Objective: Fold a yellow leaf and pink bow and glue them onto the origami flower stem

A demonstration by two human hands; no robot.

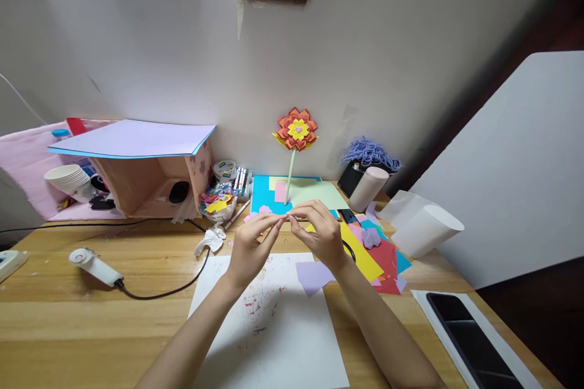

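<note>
Both hands are raised over a white sheet (pixel 274 328) smeared with paint marks on the wooden desk. My left hand (pixel 250 249) and my right hand (pixel 319 234) meet at the fingertips and pinch a small pale pink piece of paper (pixel 286 217) between them. A lilac paper scrap (pixel 312 275) lies on the white sheet just below my right wrist. Behind the hands a paper flower (pixel 297 129) in orange, red and yellow stands on a pale green stem against the wall.
Coloured paper sheets (pixel 374 258) spread out at the right, beside a rolled white sheet (pixel 426 228) and a dark tablet (pixel 474 340). A corded white glue gun (pixel 93 264) lies at the left. Markers, tape and scraps (pixel 225 188) sit by a cardboard box (pixel 137 182).
</note>
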